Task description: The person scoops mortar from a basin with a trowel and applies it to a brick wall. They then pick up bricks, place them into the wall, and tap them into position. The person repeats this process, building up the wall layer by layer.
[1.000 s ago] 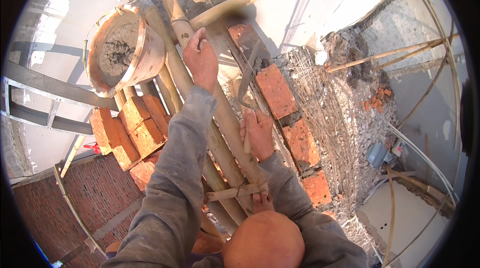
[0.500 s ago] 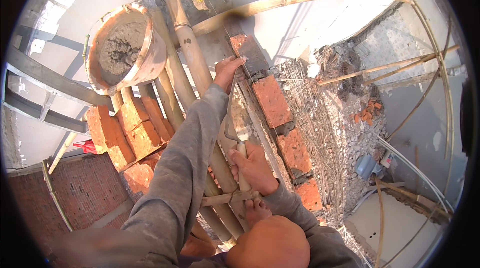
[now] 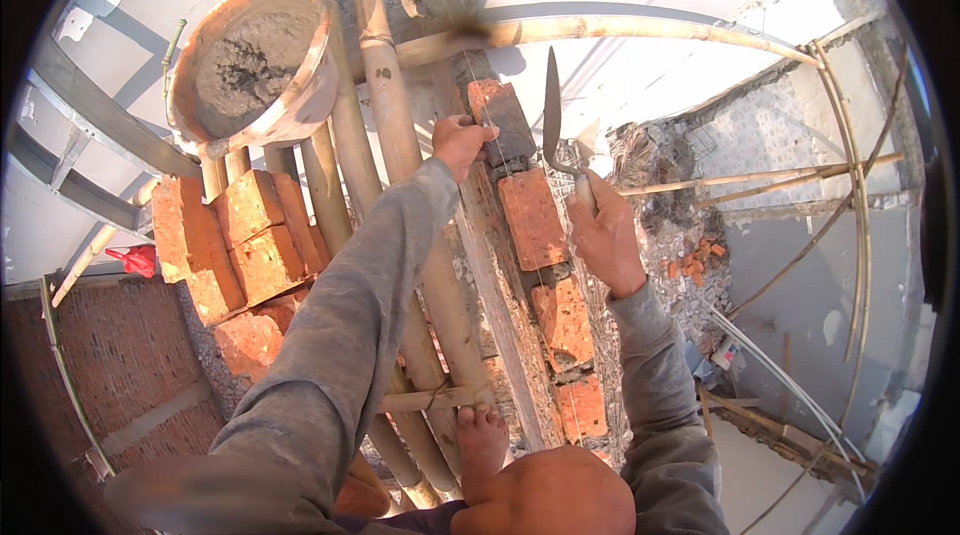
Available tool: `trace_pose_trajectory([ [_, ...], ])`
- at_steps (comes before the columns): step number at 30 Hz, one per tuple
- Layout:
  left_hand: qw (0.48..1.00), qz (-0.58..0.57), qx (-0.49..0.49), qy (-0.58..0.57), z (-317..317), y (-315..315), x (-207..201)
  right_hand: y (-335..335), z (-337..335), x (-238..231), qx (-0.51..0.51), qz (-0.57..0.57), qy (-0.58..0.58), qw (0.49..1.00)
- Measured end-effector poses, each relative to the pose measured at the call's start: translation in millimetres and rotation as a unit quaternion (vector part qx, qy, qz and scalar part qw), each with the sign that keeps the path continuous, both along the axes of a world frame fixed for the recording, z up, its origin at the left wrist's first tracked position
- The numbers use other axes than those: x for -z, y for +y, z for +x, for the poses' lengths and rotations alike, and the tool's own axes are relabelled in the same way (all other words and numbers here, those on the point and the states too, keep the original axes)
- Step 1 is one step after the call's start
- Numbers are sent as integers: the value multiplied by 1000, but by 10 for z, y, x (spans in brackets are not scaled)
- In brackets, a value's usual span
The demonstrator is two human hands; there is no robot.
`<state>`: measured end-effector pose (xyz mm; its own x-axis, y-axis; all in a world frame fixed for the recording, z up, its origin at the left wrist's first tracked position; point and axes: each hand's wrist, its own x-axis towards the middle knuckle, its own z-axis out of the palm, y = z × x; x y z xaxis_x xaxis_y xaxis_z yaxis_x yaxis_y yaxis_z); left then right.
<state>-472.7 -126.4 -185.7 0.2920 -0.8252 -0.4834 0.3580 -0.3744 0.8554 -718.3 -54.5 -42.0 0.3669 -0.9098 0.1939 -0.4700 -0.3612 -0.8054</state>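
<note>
My right hand (image 3: 608, 240) grips the handle of a pointed trowel (image 3: 552, 115), its narrow blade turned edge-on and raised over the right side of the brick course. My left hand (image 3: 462, 145) is at the far end of the course, fingers curled, fingertips against the near left edge of a half-shaded brick (image 3: 500, 120) beside a thin string line. Whether they pinch anything is hidden. Nearer me along the same wall lie more red bricks, one brick (image 3: 533, 220) just below that one, with grey mortar in the joints.
A bucket of mortar (image 3: 258, 65) stands at the left, beyond a stack of loose bricks (image 3: 262, 210). Thick bamboo poles (image 3: 388, 105) run along the wall's left side, a bare foot (image 3: 482, 450) on them. A curved bamboo pole (image 3: 640, 28) crosses at the far end. Rubble lies right.
My right hand has swung the trowel from low between the poles and wall over to the wall's right side, blade raised. My left hand stays near the far brick.
</note>
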Motion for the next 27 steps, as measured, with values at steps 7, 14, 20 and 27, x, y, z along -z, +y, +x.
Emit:
trace_pose_trajectory([
  [7,999,26,26,-13,43,-23,-78,-150,180,292,-8,-16,9,1000],
  [14,999,1,27,19,29,37,-103,-184,224,406,-40,52,33,997],
  [20,999,28,29,31,50,8,-102,-177,-19,147,1,74,-39,996],
  [27,991,22,43,-124,-490,819,-353,768,-918,-232,131,245,-81,957],
])
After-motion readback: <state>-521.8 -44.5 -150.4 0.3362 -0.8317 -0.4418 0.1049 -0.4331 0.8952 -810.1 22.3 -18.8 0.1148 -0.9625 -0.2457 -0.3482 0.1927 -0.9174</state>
